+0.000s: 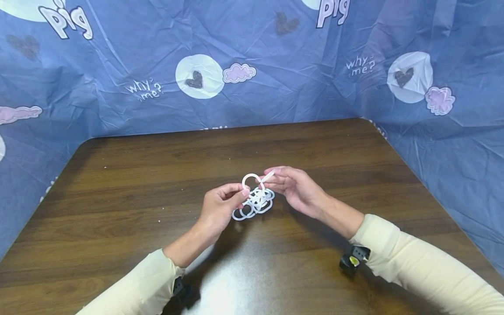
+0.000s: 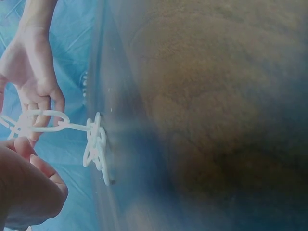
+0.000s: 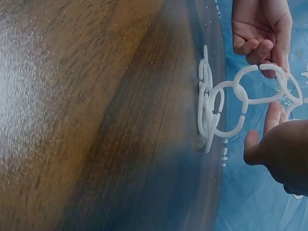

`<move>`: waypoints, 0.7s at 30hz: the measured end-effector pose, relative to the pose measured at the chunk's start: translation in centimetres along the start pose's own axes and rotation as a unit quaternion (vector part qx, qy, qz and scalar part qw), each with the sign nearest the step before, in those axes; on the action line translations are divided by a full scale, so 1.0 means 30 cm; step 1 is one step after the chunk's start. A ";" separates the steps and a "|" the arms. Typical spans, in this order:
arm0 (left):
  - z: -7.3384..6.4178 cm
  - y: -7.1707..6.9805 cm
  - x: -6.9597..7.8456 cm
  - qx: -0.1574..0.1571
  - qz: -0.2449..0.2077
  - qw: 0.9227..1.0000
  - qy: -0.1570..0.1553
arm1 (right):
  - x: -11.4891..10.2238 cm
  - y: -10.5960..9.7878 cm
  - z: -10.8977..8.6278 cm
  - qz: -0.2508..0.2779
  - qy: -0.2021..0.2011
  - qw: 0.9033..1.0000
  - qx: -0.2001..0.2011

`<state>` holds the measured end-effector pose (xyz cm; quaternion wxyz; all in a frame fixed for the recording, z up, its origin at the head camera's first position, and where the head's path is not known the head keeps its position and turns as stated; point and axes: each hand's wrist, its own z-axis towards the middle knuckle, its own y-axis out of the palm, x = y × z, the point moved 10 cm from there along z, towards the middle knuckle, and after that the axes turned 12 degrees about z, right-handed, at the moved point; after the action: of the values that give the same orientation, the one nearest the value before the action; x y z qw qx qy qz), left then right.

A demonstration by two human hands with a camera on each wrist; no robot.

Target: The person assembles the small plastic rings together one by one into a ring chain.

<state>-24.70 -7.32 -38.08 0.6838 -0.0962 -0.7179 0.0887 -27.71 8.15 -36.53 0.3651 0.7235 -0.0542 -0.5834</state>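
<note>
Several white plastic links are joined into a chain. My left hand [image 1: 218, 208] pinches a rounded link [image 1: 250, 175] between thumb and fingers, above the table. Opposite it, my right hand [image 1: 301, 192] holds another link [image 1: 268, 176], seen nearly edge-on, at its fingertips. Below the hands, the rest of the chain [image 1: 264, 209] lies bunched on the tabletop. In the right wrist view, a link [image 3: 239, 75] with a small gap in its loop hangs by the left fingertips. From the left wrist, a stretch of chain [image 2: 77, 127] runs from the hands down to the bunched links.
A dark brown wood-grain table [image 1: 138, 175] stretches out on all sides of the hands, with a bright glare patch near its front. Behind it hangs a wrinkled blue printed cloth [image 1: 267, 39]. Black wrist cameras [image 1: 351, 261] sit at the cream sleeves [image 1: 425, 258].
</note>
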 end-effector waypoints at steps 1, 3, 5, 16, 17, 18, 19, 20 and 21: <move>-0.001 -0.002 0.001 0.002 0.000 1.000 0.000 | 0.002 0.002 0.001 0.000 0.002 1.000 -0.004; -0.001 -0.005 0.001 0.005 0.002 1.000 -0.001 | 0.001 0.008 0.002 0.000 -0.001 1.000 -0.012; -0.001 -0.007 0.001 0.007 0.002 1.000 -0.001 | -0.005 0.009 0.002 -0.004 -0.011 1.000 -0.010; -0.003 -0.002 -0.001 0.001 -0.007 1.000 -0.001 | -0.020 -0.008 -0.005 -0.082 -0.059 0.993 0.053; -0.003 -0.001 0.000 0.000 -0.008 1.000 0.000 | -0.017 -0.010 -0.005 -0.089 -0.059 0.993 0.057; -0.002 0.000 -0.001 0.000 -0.009 1.000 0.000 | -0.014 -0.011 -0.004 -0.095 -0.059 0.992 0.061; -0.002 0.000 -0.001 -0.001 -0.010 1.000 0.001 | -0.014 -0.010 -0.004 -0.106 -0.061 0.990 0.064; -0.001 0.000 -0.002 -0.001 -0.010 1.000 0.001 | -0.015 -0.008 -0.005 -0.118 -0.064 0.989 0.067; -0.001 0.001 -0.002 -0.001 -0.011 1.000 0.001 | -0.017 -0.004 -0.005 -0.130 -0.069 0.987 0.067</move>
<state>-24.67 -7.32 -38.14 0.6849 -0.0891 -0.7186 0.0805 -27.78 8.57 -36.19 0.2325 0.7051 -0.0236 -0.6695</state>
